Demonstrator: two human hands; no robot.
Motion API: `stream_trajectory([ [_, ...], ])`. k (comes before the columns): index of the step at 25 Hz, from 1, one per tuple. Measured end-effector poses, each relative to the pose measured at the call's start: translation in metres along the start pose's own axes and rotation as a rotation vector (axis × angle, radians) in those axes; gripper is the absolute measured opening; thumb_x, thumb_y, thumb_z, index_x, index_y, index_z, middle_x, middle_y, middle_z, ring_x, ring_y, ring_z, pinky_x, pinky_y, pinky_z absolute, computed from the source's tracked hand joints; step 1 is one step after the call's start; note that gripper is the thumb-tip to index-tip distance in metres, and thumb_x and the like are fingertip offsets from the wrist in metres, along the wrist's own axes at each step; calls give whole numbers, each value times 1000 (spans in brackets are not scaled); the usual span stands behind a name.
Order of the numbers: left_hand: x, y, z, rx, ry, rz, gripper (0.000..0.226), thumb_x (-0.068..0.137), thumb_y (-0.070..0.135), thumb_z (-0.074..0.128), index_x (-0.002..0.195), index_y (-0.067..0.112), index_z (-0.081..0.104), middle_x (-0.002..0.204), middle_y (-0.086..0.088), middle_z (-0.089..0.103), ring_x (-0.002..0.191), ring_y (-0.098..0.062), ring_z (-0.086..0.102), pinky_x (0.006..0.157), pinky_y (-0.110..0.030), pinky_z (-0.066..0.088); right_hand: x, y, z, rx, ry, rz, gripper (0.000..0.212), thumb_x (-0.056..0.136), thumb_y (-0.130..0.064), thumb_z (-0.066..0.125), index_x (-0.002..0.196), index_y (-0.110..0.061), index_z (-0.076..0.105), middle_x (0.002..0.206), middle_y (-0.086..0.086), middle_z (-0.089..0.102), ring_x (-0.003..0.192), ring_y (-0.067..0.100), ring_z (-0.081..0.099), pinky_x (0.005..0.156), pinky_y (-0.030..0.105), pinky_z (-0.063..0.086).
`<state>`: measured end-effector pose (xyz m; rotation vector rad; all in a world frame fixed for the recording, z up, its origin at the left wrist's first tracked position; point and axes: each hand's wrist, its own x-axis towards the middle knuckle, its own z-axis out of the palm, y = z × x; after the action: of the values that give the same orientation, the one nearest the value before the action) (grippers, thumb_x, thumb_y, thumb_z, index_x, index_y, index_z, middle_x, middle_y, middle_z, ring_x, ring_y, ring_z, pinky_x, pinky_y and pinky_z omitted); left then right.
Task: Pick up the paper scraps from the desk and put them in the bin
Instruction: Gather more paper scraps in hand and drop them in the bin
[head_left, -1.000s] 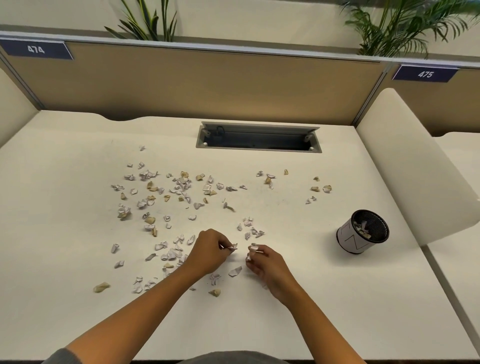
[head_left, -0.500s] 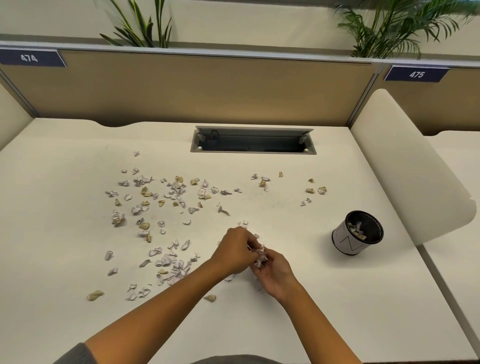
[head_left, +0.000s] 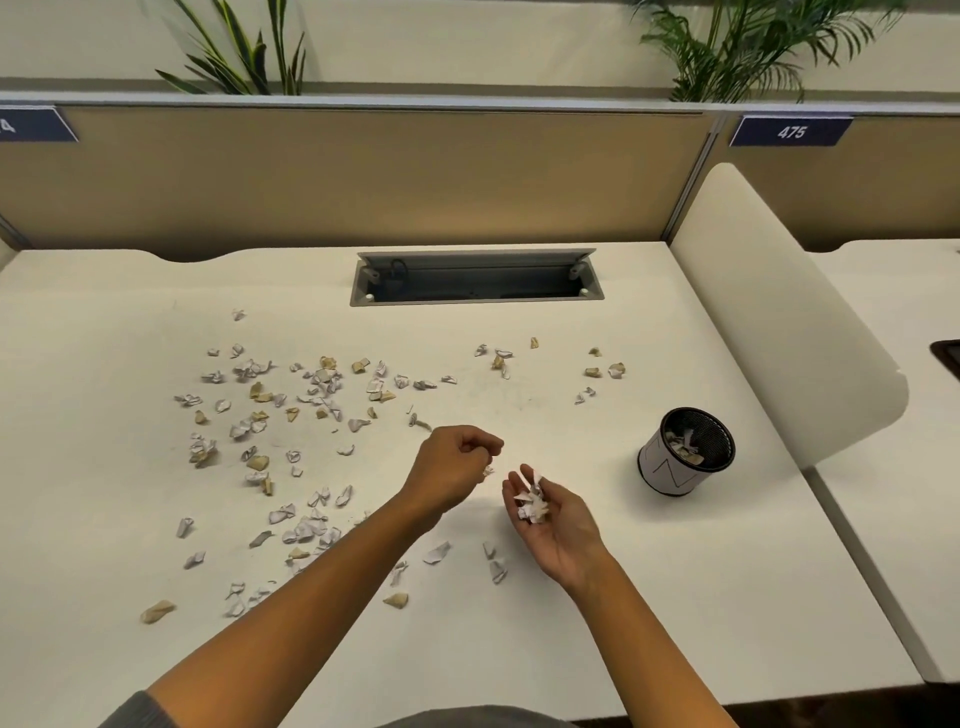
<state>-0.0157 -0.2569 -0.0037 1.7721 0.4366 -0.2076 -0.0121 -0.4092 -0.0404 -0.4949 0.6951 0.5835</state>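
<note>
White paper scraps (head_left: 531, 505) sitting cupped in right hand (head_left: 558, 522), fingers loosely curled round them; left hand (head_left: 453, 472) pinching another scrap. Many lying across surface (head_left: 649, 597). Gathering underway; next, likely carrying handful to bin (head_left: 685, 451).

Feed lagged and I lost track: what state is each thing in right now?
left hand: fingers curled, pinching a small scrap at the fingertips
right hand: palm up, cupping a clump of scraps
clump of scraps: bunched in the right palm
bin: upright, open, some scraps inside
scraps on the desk: many, loose, scattered
cable tray: lid open
</note>
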Motion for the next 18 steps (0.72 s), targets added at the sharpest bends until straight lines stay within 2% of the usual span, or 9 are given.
stream_trajectory([
  [1,1,-2,0,34,12,4,33,87,4,47,93,19,75,98,4,74,96,-10,68,81,-27,56,-4,-10,2,27,-12,-25,29,104,-11,39,101,5,63,100,20,64,95,29,62,84,39,57],
  [3,3,-5,3,57,10,-13,31,88,6,49,92,22,75,100,7,73,94,-5,67,79,-23,53,-13,-37,5,84,-53,-96,31,104,-11,38,99,5,63,99,20,63,98,28,60,91,40,56],
  [6,5,-8,10,69,-10,-24,28,88,9,52,93,24,75,100,8,73,95,-7,66,84,-27,53,-24,-88,7,40,-78,-304,28,103,-11,39,97,3,62,95,16,65,95,23,62,91,35,58],
  [8,6,-8,15,65,-22,-22,28,87,10,52,92,25,75,98,7,73,93,-8,64,82,-26,52,-30,-119,1,-119,-29,-510,26,102,-12,42,94,-2,64,90,9,68,90,19,64,83,30,60],
  [11,10,-9,23,58,-36,-22,27,88,10,53,91,25,75,100,8,73,96,-8,64,83,-27,51,-34,-152,-15,-605,195,-804,26,100,-22,46,94,-15,70,89,-4,70,88,14,63,79,26,52],
  [14,13,-9,27,57,-35,-22,27,88,11,53,90,26,75,99,8,73,92,-7,63,79,-25,50,-28,-169,-31,-857,330,-883,28,96,-29,46,88,-24,72,95,-9,70,91,11,61,77,24,47],
  [18,17,-9,27,71,-25,-25,26,88,12,53,89,27,75,97,9,73,87,-9,63,79,-27,51,-19,-179,-41,-920,328,-903,37,97,-36,42,94,-19,75,105,-3,74,103,16,65,88,32,50],
])
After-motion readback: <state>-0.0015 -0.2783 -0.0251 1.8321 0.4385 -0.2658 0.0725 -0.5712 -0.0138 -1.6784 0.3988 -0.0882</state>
